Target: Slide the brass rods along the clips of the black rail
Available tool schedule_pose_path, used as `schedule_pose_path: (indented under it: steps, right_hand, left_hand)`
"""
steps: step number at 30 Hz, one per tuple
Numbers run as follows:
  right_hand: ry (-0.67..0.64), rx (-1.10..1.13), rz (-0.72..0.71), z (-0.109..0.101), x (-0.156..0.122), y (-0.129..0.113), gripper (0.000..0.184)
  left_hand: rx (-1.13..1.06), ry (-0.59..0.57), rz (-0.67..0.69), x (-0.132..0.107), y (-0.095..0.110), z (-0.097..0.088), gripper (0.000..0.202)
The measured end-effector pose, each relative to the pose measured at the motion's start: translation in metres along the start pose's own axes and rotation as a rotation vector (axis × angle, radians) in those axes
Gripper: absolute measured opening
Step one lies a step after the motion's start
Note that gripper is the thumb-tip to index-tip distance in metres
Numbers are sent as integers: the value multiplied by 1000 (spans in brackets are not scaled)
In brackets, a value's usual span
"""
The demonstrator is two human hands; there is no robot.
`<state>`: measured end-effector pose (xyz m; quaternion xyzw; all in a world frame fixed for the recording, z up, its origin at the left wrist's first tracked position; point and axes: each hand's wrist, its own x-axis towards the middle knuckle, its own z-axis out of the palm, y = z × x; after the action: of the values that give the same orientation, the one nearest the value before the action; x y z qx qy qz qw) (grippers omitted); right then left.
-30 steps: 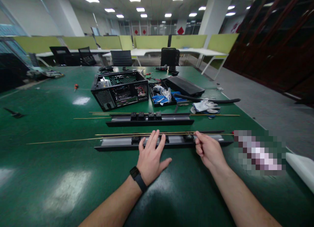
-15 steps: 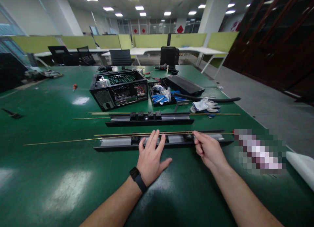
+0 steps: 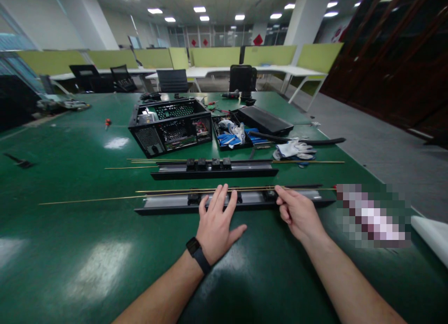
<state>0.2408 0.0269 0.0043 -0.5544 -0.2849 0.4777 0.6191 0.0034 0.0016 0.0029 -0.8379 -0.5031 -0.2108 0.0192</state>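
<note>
A long black channel rail [image 3: 168, 210] with a pale inner strip lies crosswise in front of me. Small black blocks [image 3: 193, 197] sit in it, and thin brass-coloured rods [image 3: 87, 201] run along its far side. My left hand [image 3: 217, 221], with a dark watch on the wrist, rests its spread fingers over the middle of the rail and rods. Thumb and forefinger of my right hand [image 3: 296, 209] are pinched at a thin brass rod near the right block [image 3: 270, 194]. The fingers hide the pinched spot.
Behind lies a second rail [image 3: 210, 173] with several black blocks and rods. Farther back are an open black computer case [image 3: 168, 128], a tray with blue-and-white gloves [image 3: 231, 135], a black panel [image 3: 264, 121] and another glove [image 3: 296, 150]. A pixelated patch covers something at right.
The long rod's left end has shifted slightly to the right. Both hands keep nearly the same place and pose, and the view has moved a little.
</note>
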Motion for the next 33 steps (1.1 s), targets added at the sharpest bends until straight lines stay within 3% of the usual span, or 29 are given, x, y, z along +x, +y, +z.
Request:
schedule_pose_path:
  steps: [13,23,33]
  right_hand:
    - [27,89,29,-2,2,-2,39]
    - [6,-18,5,3,0,0,39]
    - [12,80,36,-2,3,-3,36]
  left_hand:
    - [-6,-1,4,1,-1,-1,76]
    - [-14,-1,4,1,0,0,79]
    - [-13,6,17,1,-1,-1,77]
